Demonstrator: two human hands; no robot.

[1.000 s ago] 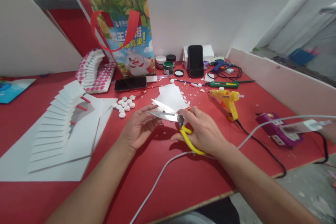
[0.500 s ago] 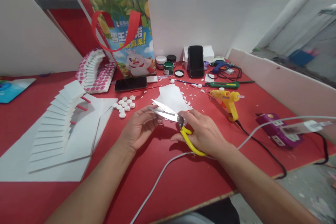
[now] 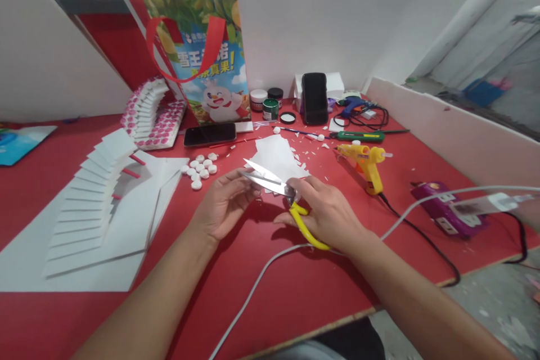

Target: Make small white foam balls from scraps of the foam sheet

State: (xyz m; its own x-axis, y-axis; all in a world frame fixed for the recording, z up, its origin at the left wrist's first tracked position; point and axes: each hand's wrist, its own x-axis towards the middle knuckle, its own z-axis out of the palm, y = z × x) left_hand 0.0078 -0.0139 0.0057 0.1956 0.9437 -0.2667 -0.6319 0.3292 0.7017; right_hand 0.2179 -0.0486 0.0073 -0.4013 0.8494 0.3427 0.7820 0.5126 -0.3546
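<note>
Yellow-handled scissors are gripped in my right hand, their blades parted and pointing left. My left hand is at the blade tips, its fingers curled together around something small that the blades and fingers mostly hide. Behind the blades lies a white sheet with small white scraps around it. Several round white pieces sit in a cluster just left of the sheet, beyond my left hand.
Fanned white steps stand on white boards at left. Behind are a bag, a dark phone and paint jars. A yellow glue gun and a purple box lie right; a white cable crosses the table's front.
</note>
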